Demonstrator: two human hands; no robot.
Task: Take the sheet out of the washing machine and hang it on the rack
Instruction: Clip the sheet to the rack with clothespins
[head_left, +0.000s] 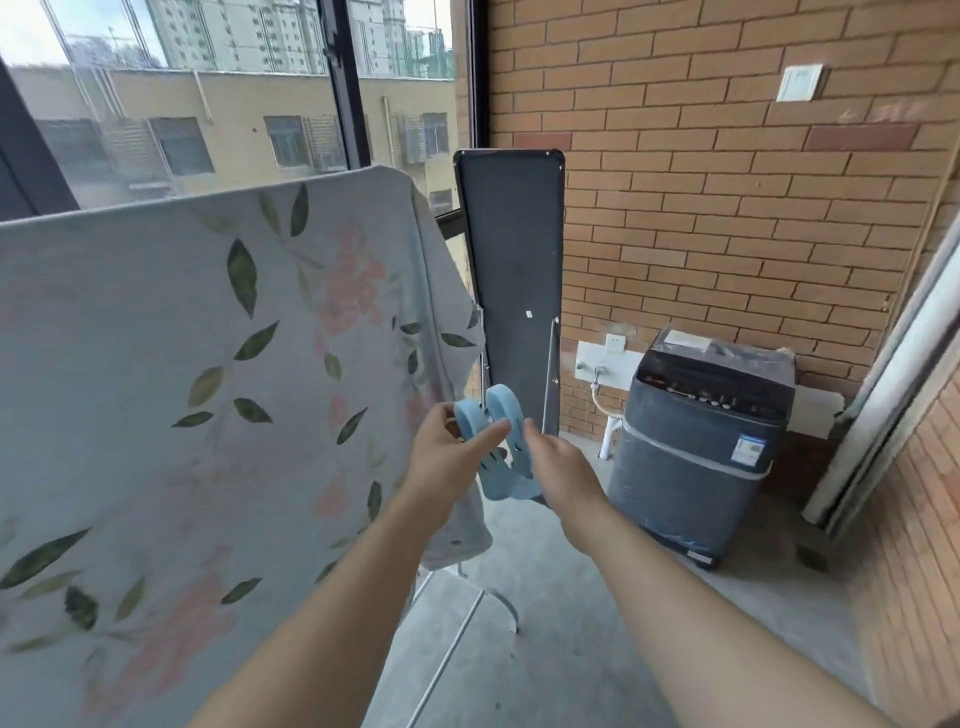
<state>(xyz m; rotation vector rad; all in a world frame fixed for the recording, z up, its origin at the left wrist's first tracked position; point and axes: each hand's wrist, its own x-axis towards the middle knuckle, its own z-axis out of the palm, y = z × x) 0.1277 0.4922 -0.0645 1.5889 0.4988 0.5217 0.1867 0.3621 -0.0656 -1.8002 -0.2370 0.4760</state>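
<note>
A pale sheet (182, 364) printed with green leaves and pink flowers hangs over the rack's top bar and fills the left half of the view. The rack's metal legs (467, 618) show below its right edge. My left hand (449, 462) holds large light-blue clothes clips (501, 415) beside the sheet's right edge. My right hand (558, 462) is just right of the clips, fingers relaxed and reaching toward them; whether it touches them I cannot tell. The dark grey top-loading washing machine (701, 457) stands at the right against the brick wall, lid down.
A tall dark panel (511, 270) leans upright in the corner behind the rack. A tap and hose (597, 384) sit on the wall left of the washer. Large windows (208, 104) lie behind the sheet, a sliding door frame (893, 384) at the right. The floor is bare concrete.
</note>
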